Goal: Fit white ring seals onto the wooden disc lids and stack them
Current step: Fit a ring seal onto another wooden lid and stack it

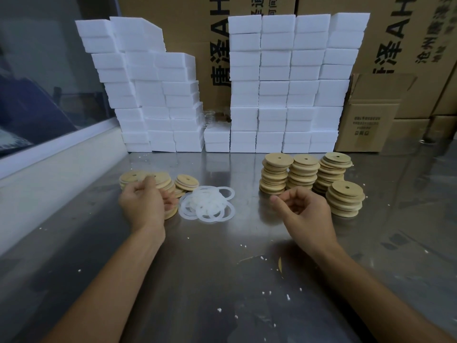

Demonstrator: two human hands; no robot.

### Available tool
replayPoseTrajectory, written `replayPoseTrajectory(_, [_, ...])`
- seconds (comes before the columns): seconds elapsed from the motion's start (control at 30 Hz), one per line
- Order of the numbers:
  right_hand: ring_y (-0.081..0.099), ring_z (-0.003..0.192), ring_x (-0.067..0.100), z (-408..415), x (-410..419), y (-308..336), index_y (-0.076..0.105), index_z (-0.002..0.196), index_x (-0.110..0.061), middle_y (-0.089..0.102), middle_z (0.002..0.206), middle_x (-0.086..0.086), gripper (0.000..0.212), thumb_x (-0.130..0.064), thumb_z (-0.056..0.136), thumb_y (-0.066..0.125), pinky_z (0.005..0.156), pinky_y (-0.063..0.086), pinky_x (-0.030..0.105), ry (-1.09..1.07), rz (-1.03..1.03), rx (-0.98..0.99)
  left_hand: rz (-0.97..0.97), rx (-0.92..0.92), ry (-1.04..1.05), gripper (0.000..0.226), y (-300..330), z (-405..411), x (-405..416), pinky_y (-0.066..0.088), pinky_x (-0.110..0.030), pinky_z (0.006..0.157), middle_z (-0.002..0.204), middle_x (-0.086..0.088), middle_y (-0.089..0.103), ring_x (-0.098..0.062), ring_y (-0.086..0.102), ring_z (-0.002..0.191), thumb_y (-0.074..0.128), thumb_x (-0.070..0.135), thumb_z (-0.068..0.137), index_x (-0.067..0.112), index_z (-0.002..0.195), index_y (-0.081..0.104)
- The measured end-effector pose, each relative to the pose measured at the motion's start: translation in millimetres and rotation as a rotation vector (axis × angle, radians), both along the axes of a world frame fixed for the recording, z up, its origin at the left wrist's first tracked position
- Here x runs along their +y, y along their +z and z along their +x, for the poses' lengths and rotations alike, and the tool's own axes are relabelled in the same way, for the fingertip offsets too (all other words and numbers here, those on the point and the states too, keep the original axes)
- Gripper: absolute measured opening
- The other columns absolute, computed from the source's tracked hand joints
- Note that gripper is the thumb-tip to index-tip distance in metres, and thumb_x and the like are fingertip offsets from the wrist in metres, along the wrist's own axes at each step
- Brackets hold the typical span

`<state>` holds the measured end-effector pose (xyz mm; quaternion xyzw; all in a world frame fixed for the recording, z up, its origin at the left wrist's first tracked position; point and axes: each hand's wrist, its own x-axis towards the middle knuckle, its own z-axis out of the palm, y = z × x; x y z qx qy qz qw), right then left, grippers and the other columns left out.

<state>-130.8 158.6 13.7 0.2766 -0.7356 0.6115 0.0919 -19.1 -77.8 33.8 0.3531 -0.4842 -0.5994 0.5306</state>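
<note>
Both hands read to me as holding nothing I can make out from the head camera. My left hand (144,203) hovers with its fingers curled loosely in front of the low piles of round wooden disc lids with a centre hole (158,180) on the left; motion blur keeps me from telling whether a fingertip touches the nearest lid. My right hand (305,214) is raised over the steel, thumb and curled fingers drawn close together, and I cannot tell whether anything is pinched between them.

Between the hands lies a loose heap of translucent white ring seals (207,203), overlapping one another flat on the scuffed stainless-steel tabletop (222,280), just beside the left lid piles. To the right stand four taller stacks of wooden lids (309,173), the nearest one just beyond my right hand's knuckles.

Behind everything, a wall of white foam blocks (284,82) is stacked in columns, with a gap near the middle. Brown cardboard cartons with black printed characters (408,45) rise behind the foam, and a smaller open carton (366,115) sits at the right end. White crumbs (265,292) dot the tabletop.
</note>
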Motion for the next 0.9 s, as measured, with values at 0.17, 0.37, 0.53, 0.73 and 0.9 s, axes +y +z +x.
replayPoseTrajectory(0.17, [0.063, 0.063, 0.006, -3, 3, -1, 0.067, 0.075, -0.019, 0.068, 0.067, -0.004, 0.013, -0.022, 0.084, 0.076, 0.059, 0.050, 0.015, -0.021, 0.039, 0.074, -0.855, -0.527, -0.242, 0.021, -14, -6, 30, 0.048, -0.030, 0.053, 0.055, 0.007, 0.060, -0.018, 0.061, 0.055, 0.070, 0.021, 0.082, 0.021, 0.067, 0.056])
replayPoseTrajectory(0.37, [0.061, 0.075, 0.010, -16, 13, 2, 0.065, 0.080, -0.018, 0.066, 0.076, -0.011, 0.010, -0.023, 0.085, 0.072, 0.071, 0.050, 0.032, -0.231, 0.126, 0.247, -1.178, -0.867, -0.403, 0.018, -32, -12, 44, 0.035, -0.025, 0.072, 0.098, 0.005, 0.060, -0.012, 0.050, 0.087, 0.069, 0.035, 0.087, 0.021, 0.097, 0.072])
replayPoseTrajectory(0.53, [0.039, 0.130, 0.031, -36, 27, 5, 0.057, 0.126, -0.019, 0.051, 0.136, 0.007, 0.043, -0.027, 0.085, 0.069, 0.105, 0.031, 0.048, -0.503, 0.355, 0.339, -1.180, -0.931, -0.384, 0.016, -29, -11, 43, 0.037, -0.026, 0.069, 0.096, 0.004, 0.062, -0.013, 0.053, 0.087, 0.061, 0.029, 0.094, 0.018, 0.090, 0.073])
replayPoseTrajectory(0.73, [0.011, 0.150, 0.028, -51, 38, -3, 0.038, 0.145, -0.021, 0.024, 0.160, 0.008, 0.062, -0.043, 0.091, 0.058, 0.117, 0.010, 0.050, -0.535, 0.697, 0.151, -1.187, -0.951, -0.371, 0.016, -29, -11, 44, 0.041, -0.028, 0.070, 0.097, 0.003, 0.062, -0.013, 0.053, 0.086, 0.060, 0.028, 0.094, 0.019, 0.091, 0.072])
replayPoseTrajectory(0.9, [0.033, 0.133, 0.036, -54, 40, -1, 0.062, 0.123, -0.013, 0.050, 0.141, 0.014, 0.037, -0.026, 0.088, 0.063, 0.105, 0.027, 0.049, -0.595, 0.604, 0.209, -1.165, -0.960, -0.367, 0.014, -29, -11, 42, 0.034, -0.023, 0.069, 0.096, 0.004, 0.061, -0.010, 0.049, 0.083, 0.063, 0.031, 0.092, 0.020, 0.091, 0.073])
